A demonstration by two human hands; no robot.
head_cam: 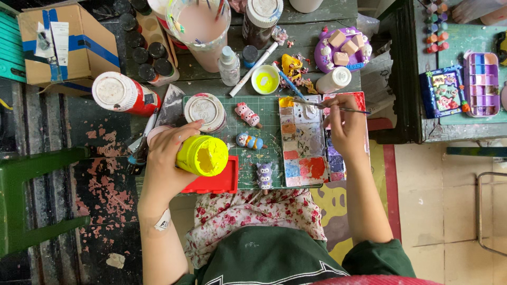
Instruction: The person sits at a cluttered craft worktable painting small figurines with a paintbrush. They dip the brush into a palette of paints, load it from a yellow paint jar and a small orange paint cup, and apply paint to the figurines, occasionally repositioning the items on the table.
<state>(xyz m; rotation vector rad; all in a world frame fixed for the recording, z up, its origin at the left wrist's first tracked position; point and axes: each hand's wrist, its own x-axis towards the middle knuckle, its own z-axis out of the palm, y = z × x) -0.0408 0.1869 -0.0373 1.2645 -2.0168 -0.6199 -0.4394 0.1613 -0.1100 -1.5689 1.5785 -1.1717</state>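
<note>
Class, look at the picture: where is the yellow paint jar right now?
In the head view, the yellow paint jar is left of centre, held tilted in the left hand above the red tray, just below the white-lidded jar.

I see my left hand (pixel 169 158) wrapped around an open yellow paint jar (pixel 203 155), tilted over the red tray (pixel 222 182). At three o'clock from the jar, my right hand (pixel 346 124) pinches a thin brush (pixel 332 107) over the paint palette (pixel 303 142). Three small painted figurines (pixel 249 141) lie on the green cutting mat (pixel 272 126) between them.
</note>
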